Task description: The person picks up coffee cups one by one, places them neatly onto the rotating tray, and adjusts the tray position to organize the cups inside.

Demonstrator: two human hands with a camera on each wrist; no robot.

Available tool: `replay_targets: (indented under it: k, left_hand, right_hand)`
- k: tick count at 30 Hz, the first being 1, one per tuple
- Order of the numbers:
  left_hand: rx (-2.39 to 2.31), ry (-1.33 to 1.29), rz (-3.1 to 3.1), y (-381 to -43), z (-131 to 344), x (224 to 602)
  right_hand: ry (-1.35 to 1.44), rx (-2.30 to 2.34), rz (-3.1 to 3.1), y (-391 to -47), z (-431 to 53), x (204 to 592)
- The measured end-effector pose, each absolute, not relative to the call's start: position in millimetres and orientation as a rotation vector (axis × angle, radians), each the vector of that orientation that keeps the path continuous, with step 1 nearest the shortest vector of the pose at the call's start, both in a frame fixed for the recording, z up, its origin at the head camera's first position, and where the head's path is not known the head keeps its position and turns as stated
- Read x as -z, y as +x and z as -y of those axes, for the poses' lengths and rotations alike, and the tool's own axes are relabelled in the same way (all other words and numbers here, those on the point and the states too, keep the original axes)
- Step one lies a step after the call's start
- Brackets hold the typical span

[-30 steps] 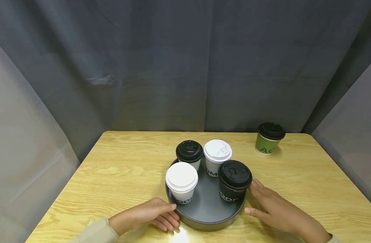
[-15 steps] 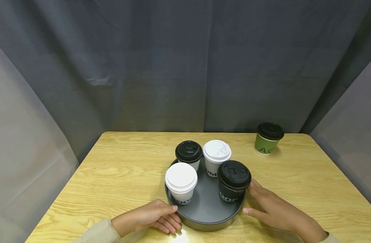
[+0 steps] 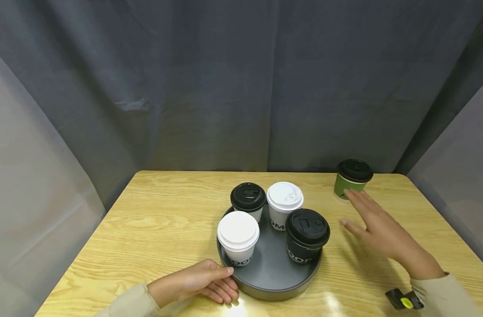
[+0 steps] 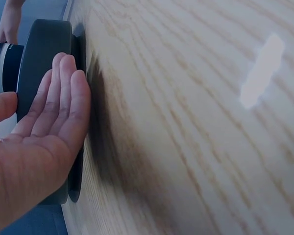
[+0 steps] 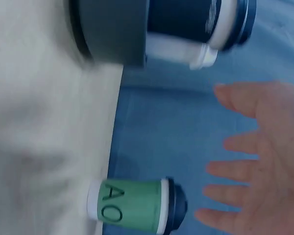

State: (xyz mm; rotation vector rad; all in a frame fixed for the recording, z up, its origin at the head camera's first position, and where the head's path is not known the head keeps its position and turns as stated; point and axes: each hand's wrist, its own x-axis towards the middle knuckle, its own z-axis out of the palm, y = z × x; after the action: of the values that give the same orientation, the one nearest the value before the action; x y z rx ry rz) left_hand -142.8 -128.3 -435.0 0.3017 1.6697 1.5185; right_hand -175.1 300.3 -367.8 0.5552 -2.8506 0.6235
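A round dark grey tray (image 3: 271, 270) holds two white-lidded cups, a front one (image 3: 238, 233) and a back one (image 3: 284, 200). It also bears a black-lidded white cup (image 3: 248, 198) and a black cup (image 3: 306, 233). My left hand (image 3: 203, 281) touches the tray's near left side with straight fingers, the thumb at its rim. Right of the tray, my right hand (image 3: 384, 231) hovers above the table, fingers extended and holding nothing. Beyond its fingertips stands a green cup (image 5: 132, 204) with a black lid, apart from the hand in the right wrist view.
The wooden table (image 3: 166, 211) reaches a grey curtain (image 3: 210, 110) at the back. Pale panels rise at the left (image 3: 39, 185) and right. A small black device with a yellow spot (image 3: 405, 302) sits by the right sleeve.
My right hand has left the side of the tray by the black cup, moving up, right and forward toward the green cup. The left hand and the cups stay in place.
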Motion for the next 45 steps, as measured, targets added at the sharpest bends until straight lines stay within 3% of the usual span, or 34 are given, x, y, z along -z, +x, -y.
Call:
replay_targets:
  k: [11, 17, 45]
  left_hand:
    - [-1.531, 0.307, -1.66, -145.0, 127.3, 435.6]
    - [-1.54, 0.31, -1.667, -145.4, 128.8, 435.9]
    - [-1.549, 0.316, -1.615, -143.9, 129.2, 437.0]
  right_hand:
    - [0.188, -0.658, 2.732, -266.0, -338.4, 372.9]
    - [0.038, -0.79, 2.806, -296.1, -349.6, 386.4]
    - [0.003, -0.831, 2.678, -305.8, -353.4, 404.7]
